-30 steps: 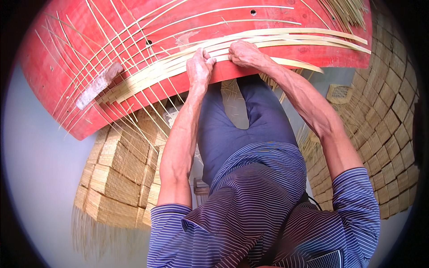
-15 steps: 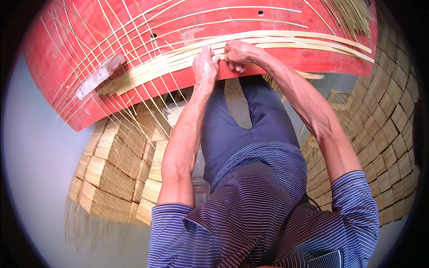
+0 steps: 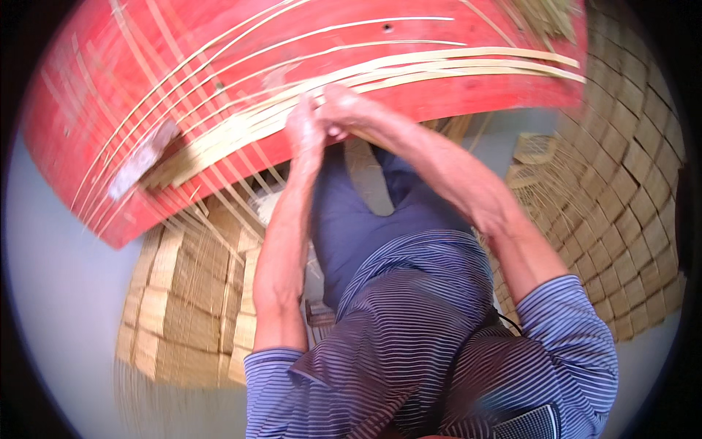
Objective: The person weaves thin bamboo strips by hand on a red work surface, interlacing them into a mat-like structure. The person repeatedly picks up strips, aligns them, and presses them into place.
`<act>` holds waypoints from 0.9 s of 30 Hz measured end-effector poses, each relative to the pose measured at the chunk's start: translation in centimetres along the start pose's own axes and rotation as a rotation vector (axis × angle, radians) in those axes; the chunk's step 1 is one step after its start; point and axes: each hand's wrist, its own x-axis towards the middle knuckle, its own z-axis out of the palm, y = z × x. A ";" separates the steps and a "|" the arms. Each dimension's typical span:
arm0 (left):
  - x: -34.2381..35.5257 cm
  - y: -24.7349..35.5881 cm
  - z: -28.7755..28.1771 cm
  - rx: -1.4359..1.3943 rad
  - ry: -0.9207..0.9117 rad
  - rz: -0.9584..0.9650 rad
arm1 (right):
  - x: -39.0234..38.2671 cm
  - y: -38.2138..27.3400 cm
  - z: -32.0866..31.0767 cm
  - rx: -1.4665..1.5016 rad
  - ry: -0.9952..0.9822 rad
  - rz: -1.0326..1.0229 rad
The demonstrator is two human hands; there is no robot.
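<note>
Long pale bamboo strips (image 3: pixel 453 58) run side by side along the near part of a red board (image 3: pixel 468 95). Thinner upright strips cross them at the left, making an open weave. At the board's near edge my left hand (image 3: pixel 306 123) is closed on the bamboo strips. Right up against it, my right hand (image 3: pixel 342 106) has its fingers curled at the same strips, with the fingertips partly hidden and blurred. A whitish block (image 3: pixel 145 159) lies across the weave at the left, beside the dense woven band (image 3: pixel 208 146).
Stacks of woven straw-coloured pieces (image 3: pixel 183 300) stand below the board at the left. A larger wall of them (image 3: pixel 614 190) rises at the right. A bundle of thin strips (image 3: pixel 545 18) lies at the board's far right corner. My legs are under the board's near edge.
My right hand has moved left, closing up to my left hand. The whole view has shifted, so the board sits farther left and more tilted. The block stays on the weave.
</note>
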 end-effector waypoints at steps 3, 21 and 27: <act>0.4 -0.2 -1.3 -0.275 -0.170 -0.071 | -0.5 -0.7 1.0 0.022 0.056 0.034; 1.9 -2.0 -1.0 0.626 0.036 0.313 | -24.5 13.0 -32.4 0.010 -0.005 0.049; 2.3 -2.8 -1.9 0.736 0.069 0.415 | -22.3 14.4 -36.9 -0.314 -0.140 -0.039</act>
